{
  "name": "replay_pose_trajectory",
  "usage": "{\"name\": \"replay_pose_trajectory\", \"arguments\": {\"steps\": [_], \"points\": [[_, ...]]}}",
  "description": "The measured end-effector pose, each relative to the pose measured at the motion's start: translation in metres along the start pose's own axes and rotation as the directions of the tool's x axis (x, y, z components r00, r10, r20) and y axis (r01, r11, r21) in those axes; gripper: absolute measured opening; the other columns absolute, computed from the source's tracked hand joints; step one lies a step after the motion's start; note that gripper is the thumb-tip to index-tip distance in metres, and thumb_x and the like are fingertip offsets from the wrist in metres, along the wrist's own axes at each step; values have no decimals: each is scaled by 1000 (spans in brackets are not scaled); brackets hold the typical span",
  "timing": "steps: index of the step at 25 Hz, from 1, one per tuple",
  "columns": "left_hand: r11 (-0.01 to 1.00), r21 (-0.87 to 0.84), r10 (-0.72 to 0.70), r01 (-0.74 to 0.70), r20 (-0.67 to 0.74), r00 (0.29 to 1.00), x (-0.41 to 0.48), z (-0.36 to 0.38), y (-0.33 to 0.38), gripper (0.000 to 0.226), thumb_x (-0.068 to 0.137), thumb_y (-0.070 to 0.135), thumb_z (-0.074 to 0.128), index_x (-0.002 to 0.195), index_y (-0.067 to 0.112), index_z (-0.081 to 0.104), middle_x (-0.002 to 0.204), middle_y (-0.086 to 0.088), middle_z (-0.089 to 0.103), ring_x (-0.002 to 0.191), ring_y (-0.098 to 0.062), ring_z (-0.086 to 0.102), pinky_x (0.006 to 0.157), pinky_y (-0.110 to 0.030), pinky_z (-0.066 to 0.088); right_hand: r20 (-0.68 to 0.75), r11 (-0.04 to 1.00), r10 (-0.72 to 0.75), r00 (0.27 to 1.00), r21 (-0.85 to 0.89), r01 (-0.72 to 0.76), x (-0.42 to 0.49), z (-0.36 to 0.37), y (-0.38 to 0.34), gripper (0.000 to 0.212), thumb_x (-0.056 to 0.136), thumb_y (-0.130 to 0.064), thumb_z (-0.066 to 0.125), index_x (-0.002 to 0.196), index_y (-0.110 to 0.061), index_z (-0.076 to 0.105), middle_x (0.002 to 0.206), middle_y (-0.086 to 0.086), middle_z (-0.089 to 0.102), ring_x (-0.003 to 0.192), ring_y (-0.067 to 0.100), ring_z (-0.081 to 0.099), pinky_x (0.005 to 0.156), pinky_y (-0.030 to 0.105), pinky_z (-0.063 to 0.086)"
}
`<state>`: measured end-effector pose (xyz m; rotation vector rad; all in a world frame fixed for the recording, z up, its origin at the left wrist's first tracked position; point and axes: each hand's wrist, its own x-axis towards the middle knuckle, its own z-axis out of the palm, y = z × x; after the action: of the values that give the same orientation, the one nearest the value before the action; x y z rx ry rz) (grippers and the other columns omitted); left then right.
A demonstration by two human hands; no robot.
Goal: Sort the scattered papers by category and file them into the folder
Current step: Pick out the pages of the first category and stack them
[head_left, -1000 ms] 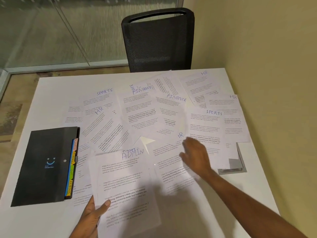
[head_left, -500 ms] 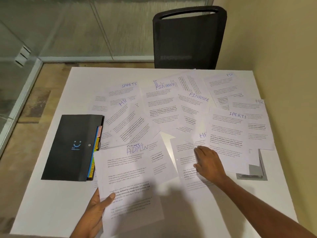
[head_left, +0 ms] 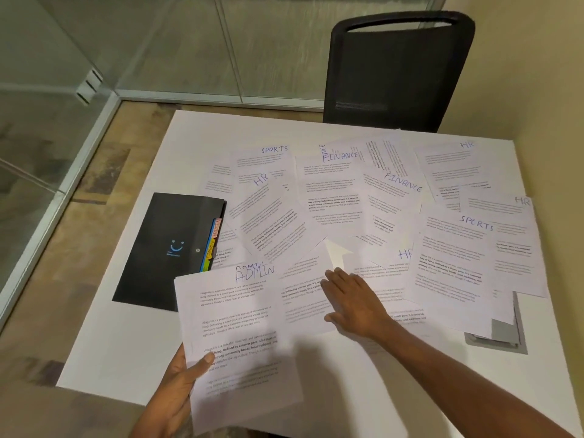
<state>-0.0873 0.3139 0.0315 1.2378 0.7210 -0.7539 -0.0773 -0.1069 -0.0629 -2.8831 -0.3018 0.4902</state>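
Your left hand (head_left: 180, 387) grips the ADMIN sheet (head_left: 234, 314) by its lower left edge, thumb pressed on top and fingers curled beneath. The sheet sits at about 7 o'clock from the middle of the white table (head_left: 120, 349), and its top corner overlaps the near end of the black folder (head_left: 164, 248).

Your right hand (head_left: 350, 303) lies flat with straight fingers, holding nothing. It presses on a printed sheet (head_left: 303, 298) just right of the ADMIN sheet, at about 6 o'clock.

The folder lies closed at 9 o'clock, with its coloured tabs (head_left: 211, 245) showing along the right edge.

The rest of the papers spread overlapping from 11 round to 4 o'clock:
- a SPORTS sheet (head_left: 271, 159) at 11 o'clock, with an HR sheet (head_left: 268, 216) just below it
- two FINANCE sheets (head_left: 331, 188) at 12 o'clock
- HR sheets (head_left: 452, 165) at 1 and 2 o'clock
- a second SPORTS sheet (head_left: 452, 257) at 3 o'clock

A grey hatch (head_left: 502, 338) set in the tabletop sits at 4 o'clock, partly under those papers. A black mesh chair (head_left: 395, 74) stands beyond the table at 12 o'clock.
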Motion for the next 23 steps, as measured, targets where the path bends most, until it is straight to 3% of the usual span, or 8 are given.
{"name": "replay_pose_trajectory", "arguments": {"steps": [3, 5, 7, 9, 11, 14, 19, 23], "points": [[1000, 16, 23, -22, -35, 999, -1, -11, -1, 54, 98, 1, 66, 145, 28, 60, 136, -16, 73, 119, -47, 72, 98, -69, 56, -37, 999, -11, 999, 40, 12, -1, 0, 1, 83, 86, -72, 67, 145, -15, 57, 159, 7, 50, 147, 33, 48, 116, 52, 43], [998, 33, 59, -57, -65, 996, -2, -18, -2, 55, 95, 6, 71, 143, 30, 62, 136, -14, 73, 121, -45, 71, 100, -68, 56, -98, 998, -22, 995, 60, 28, 2, -3, 4, 76, 83, -73, 69, 132, -14, 64, 142, 2, 58, 133, 29, 56, 107, 48, 48], [996, 41, 86, -82, -94, 992, -2, -24, -3, 55, 93, 9, 74, 142, 31, 62, 135, -11, 74, 123, -44, 70, 104, -67, 53, -175, 995, -21, 984, 97, 38, 16, -16, 0, 68, 80, -72, 72, 116, -15, 64, 121, -2, 57, 112, 23, 58, 93, 45, 51], [994, 40, 107, -104, -100, 989, -4, -28, -4, 55, 92, 10, 75, 142, 30, 63, 134, -8, 76, 125, -42, 69, 108, -67, 50, -217, 990, -18, 976, 129, 47, 41, -28, -9, 69, 80, -73, 71, 112, -12, 61, 115, -1, 55, 104, 24, 55, 87, 46, 51], [991, 56, 126, -120, -109, 986, -4, -34, -6, 52, 93, 12, 75, 141, 30, 64, 133, -6, 76, 127, -41, 67, 111, -67, 47, -153, 994, -20, 988, 101, 35, 73, -35, -19, 93, 81, -85, 57, 130, -5, 58, 135, 9, 56, 123, 32, 55, 98, 50, 51], [989, 40, 146, -142, -135, 980, -1, -43, -10, 50, 95, 4, 71, 140, 25, 65, 130, -6, 77, 126, -39, 67, 110, -60, 49, -12, 997, 11, 1000, 77, -10, 115, -33, -39, 120, 84, -94, 37, 160, -1, 37, 169, 21, 35, 156, 41, 33, 121, 54, 39], [989, -1, 148, -150, -158, 976, 2, -53, -16, 57, 94, -1, 70, 145, 24, 63, 135, -9, 75, 129, -39, 66, 116, -63, 44, 19, 996, 85, 996, 8, -85, 137, -26, -75, 120, 86, -83, 57, 166, -1, 24, 175, 23, 16, 163, 41, 16, 129, 57, 26], [992, -26, 118, -123, -140, 983, 6, -57, -17, 58, 91, 7, 73, 145, 27, 63, 137, -10, 74, 130, -42, 65, 117, -67, 41, -51, 993, 117, 992, 25, -116, 135, -18, -82, 102, 94, -69, 63, 163, 0, 33, 173, 24, 26, 161, 41, 25, 127, 57, 32]]}}
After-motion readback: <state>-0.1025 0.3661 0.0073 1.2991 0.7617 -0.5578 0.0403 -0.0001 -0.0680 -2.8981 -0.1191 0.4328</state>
